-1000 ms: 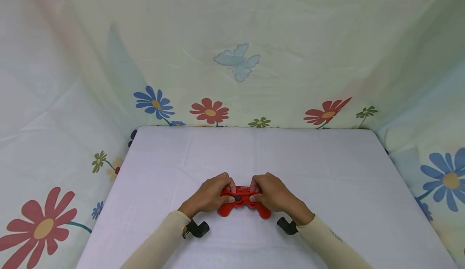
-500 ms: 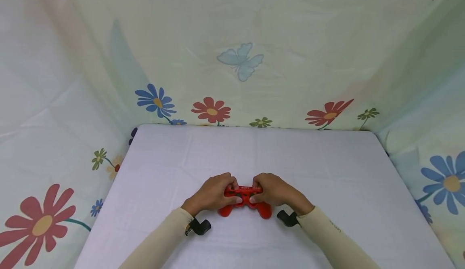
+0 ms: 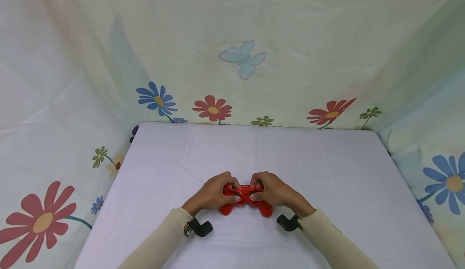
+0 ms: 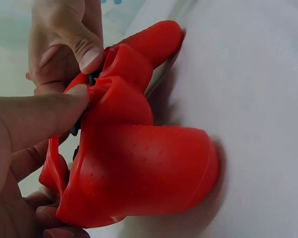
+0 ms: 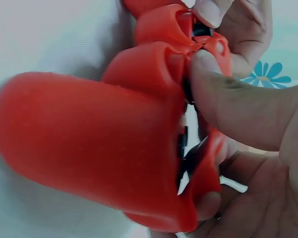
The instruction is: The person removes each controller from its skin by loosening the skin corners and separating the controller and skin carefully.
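A game controller in a red rubbery skin is close over the white table, its two handles toward me. My left hand grips its left side, thumb on the face and fingers at the far edge; my right hand grips the right side likewise. In the left wrist view, the skin has small raised dots on the handle, and its edge gapes beside the left thumb. The right wrist view shows the skin's rim pulled away, dark controller parts visible in the gap.
White cloth covers the table. Behind it hangs a curtain printed with flowers and a butterfly, also along both sides. A black wrist camera sits at the left cuff, another wrist camera at the right.
Both hands keep their grip on the controller and shift only slightly. The thumbs have moved a little on its face, and the skin's far edge has changed shape. The head view drifts slightly.
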The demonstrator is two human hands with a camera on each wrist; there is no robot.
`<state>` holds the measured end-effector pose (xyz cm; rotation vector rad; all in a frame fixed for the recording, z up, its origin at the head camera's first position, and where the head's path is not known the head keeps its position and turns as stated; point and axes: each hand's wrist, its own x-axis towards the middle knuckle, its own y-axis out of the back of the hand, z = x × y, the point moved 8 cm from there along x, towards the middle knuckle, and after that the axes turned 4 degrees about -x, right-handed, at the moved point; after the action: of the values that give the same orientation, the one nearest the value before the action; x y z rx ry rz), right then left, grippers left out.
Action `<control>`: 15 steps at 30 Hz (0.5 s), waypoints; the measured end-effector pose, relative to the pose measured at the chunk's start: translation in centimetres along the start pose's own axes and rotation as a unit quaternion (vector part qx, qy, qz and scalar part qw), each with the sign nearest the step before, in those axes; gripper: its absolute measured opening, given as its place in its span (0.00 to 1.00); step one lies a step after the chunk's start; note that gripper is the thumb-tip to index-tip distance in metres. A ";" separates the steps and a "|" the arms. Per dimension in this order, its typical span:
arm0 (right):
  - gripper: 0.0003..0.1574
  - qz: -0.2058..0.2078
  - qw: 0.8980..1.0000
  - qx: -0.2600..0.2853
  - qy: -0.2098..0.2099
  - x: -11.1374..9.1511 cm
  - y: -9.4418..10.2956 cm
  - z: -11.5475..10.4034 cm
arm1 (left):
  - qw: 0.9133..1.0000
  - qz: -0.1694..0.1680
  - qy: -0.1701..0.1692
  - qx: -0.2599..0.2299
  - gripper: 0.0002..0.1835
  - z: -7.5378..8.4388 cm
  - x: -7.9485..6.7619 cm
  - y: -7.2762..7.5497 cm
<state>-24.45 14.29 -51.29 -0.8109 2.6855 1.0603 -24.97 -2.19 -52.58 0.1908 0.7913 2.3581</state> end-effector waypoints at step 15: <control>0.17 0.145 0.965 -0.168 0.140 -1.8 -0.2 -1.1 | 0.989 0.075 -0.068 0.107 0.07 1.5 -0.8 -0.6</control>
<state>-22.78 14.17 -50.05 -0.6716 2.9714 1.6151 -23.49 -1.56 -51.68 0.5115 0.9924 2.3662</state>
